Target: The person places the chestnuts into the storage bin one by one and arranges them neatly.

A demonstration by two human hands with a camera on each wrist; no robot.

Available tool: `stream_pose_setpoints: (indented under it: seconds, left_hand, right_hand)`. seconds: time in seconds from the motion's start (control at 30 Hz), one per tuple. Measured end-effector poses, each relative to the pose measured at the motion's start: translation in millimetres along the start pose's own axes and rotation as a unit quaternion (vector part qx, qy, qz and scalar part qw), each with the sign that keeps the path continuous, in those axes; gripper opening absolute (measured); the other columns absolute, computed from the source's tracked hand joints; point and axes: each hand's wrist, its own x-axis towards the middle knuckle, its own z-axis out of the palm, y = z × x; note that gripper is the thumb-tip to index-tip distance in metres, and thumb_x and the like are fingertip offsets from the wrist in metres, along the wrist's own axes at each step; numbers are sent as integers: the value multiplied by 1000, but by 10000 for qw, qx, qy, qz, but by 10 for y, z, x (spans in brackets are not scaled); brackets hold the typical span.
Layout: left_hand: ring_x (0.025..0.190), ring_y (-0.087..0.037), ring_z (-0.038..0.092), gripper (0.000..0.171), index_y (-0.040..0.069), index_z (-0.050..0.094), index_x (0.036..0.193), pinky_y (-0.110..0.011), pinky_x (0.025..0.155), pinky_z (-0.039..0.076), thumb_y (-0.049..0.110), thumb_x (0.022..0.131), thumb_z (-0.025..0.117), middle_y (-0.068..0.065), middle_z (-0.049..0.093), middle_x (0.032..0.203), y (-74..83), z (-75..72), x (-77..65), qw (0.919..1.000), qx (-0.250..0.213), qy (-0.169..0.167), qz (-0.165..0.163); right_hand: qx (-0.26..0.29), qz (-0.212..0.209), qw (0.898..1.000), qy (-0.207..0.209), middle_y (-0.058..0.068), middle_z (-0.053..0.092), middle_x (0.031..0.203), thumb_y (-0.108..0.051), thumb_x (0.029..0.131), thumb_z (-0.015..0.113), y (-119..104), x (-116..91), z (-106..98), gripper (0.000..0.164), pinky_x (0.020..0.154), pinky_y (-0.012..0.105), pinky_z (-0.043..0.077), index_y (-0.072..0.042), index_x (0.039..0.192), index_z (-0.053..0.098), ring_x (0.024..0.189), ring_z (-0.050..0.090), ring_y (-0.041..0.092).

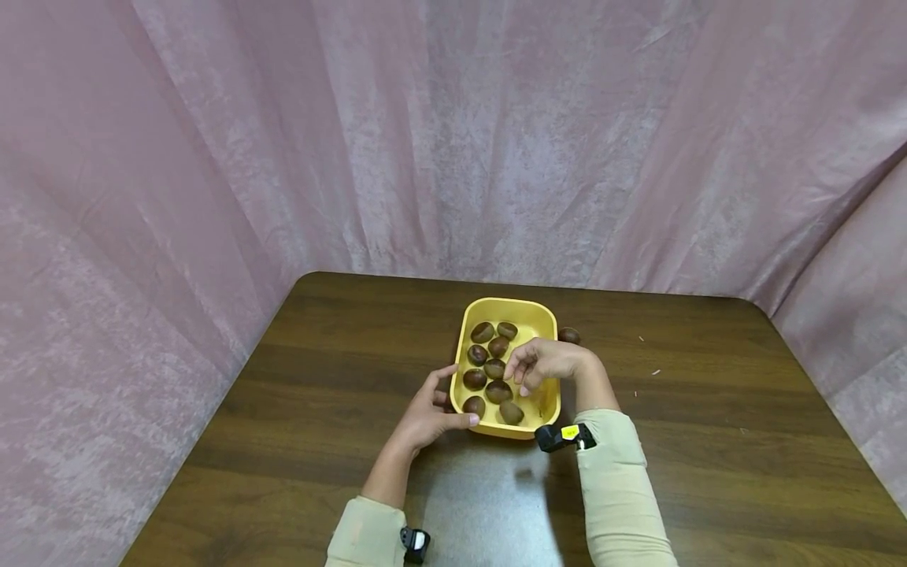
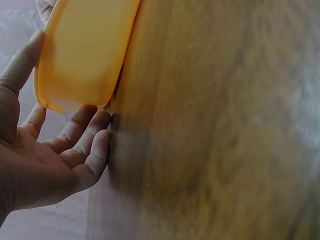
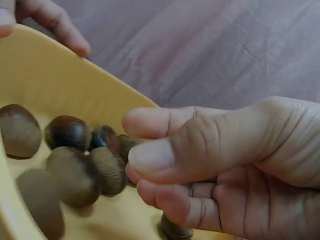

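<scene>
A yellow plastic container [image 1: 542, 313] stands on the table, with several brown chestnuts [image 1: 475, 379] lying inside, mostly toward its left half. At the near left corner my left hand [image 1: 428, 417] holds the container, thumb on the near rim and index fingertip on the left rim. In the left wrist view the other fingers [image 2: 75, 132] reach the outer wall. My right hand [image 1: 546, 364] is over the container's right half, fingers loosely bent and nothing showing between them. Close below those fingers, a chestnut [image 3: 175, 230] is partly hidden in the right wrist view.
One chestnut [image 1: 569, 335] lies on the table just outside the container's right wall, beyond the right wrist. Small pale scraps [image 1: 656, 372] are scattered on the dark wooden table [image 1: 744, 441] to the right. Pink curtains [image 1: 524, 157] hang behind the table's far edge.
</scene>
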Motion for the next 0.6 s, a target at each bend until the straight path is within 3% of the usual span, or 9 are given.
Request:
stream_pose_setpoints:
  seconds: [0.23, 0.53, 0.6]
  left_hand:
    - [79, -25, 60, 90, 17, 36, 141, -35, 67, 47, 13, 66, 86, -21, 55, 97, 4, 21, 5, 10000, -38, 14, 11]
    - [81, -24, 59, 91, 16, 34, 142, -35, 69, 46, 11, 67, 85, -27, 55, 102, 6, 65, -9, 9998, -125, -122, -28]
    - [81, -25, 59, 91, 13, 33, 142, -36, 69, 46, 8, 67, 84, -30, 54, 103, 80, 68, -43, 9998, -146, -151, -18]
  right_hand:
    - [-11, 136, 9999, 73, 29, 57, 88, 11, 69, 65, -8, 16, 48, 33, 68, 31, 47, 14, 101, 60, 75, 57, 18]
    - [-617, -250, 9961, 581, 11, 61, 86, 5, 77, 66, -128, -287, 75, 29, 70, 31, 47, 9, 105, 62, 82, 56, 22]
    - [-744, -377, 9936, 756, 11, 61, 87, 4, 78, 67, -148, -373, 76, 28, 71, 32, 47, 6, 105, 62, 83, 56, 23]
